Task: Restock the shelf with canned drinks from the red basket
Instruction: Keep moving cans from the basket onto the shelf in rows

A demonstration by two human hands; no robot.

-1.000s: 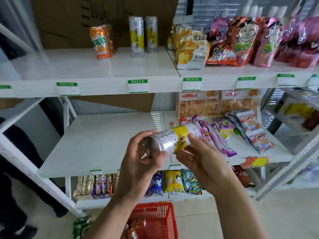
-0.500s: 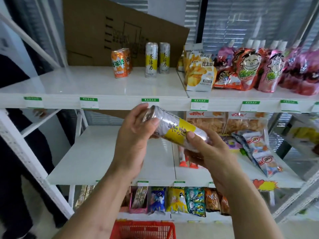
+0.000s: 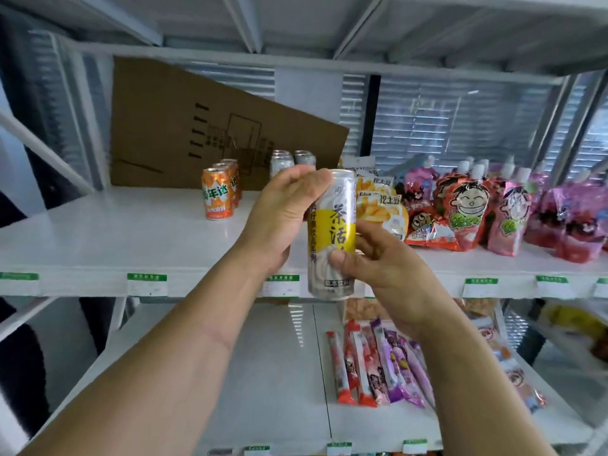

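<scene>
A tall slim silver-and-yellow tea can point(image 3: 331, 235) stands upright in the air in front of the white upper shelf point(image 3: 131, 238), held by both hands. The left hand point(image 3: 279, 222) wraps the can's upper left side, fingers curled over toward the top rim and thumb lying against the label. The right hand point(image 3: 385, 268) grips the can's lower right side, its thumb pressed flat on the front of the label and its fingers curled round behind. The bottom of the can hangs just below the front lip of the shelf, level with the green-and-white price tags point(image 3: 147, 284) fixed along that lip.

Behind the can, further back on the shelf, stand more silver cans of the same kind point(image 3: 283, 164), partly hidden by the left hand. To the left of the can stand short orange soda cans point(image 3: 218, 195) in a small cluster. A sheet of brown cardboard point(image 3: 197, 126) leans against the back of the shelf behind all these cans. Right of the can lie yellow potato-chip bags point(image 3: 381, 209), and beyond them stand pink and red drink pouches with cartoon faces point(image 3: 470, 212). Below the can, on the lower shelf point(image 3: 230, 373), lie long thin snack sticks in red and purple wrappers point(image 3: 378, 363)
</scene>
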